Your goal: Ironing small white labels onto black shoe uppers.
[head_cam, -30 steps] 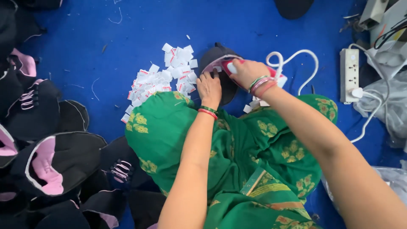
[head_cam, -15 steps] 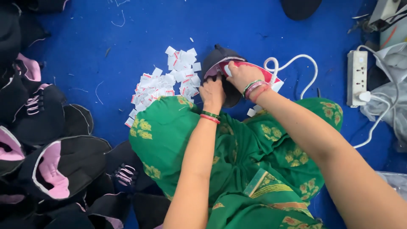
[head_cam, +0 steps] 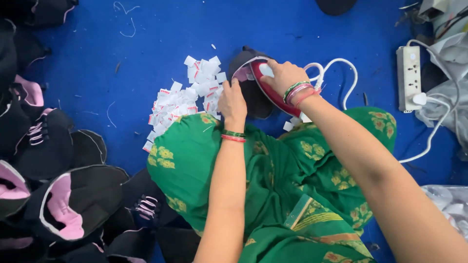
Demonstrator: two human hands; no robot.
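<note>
The right hand is clamped on a red iron over a dark piece. The left hand, fingers together, presses that piece; white labels lie at 9 o'clock.

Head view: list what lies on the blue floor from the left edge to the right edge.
Black and pink shoe uppers → pile of small white labels → left hand on a dark fabric piece → right hand on the red iron → white cord → white power strip.

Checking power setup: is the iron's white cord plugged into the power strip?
Yes, the white cord from the iron under the right hand reaches a plug in the power strip.
</note>
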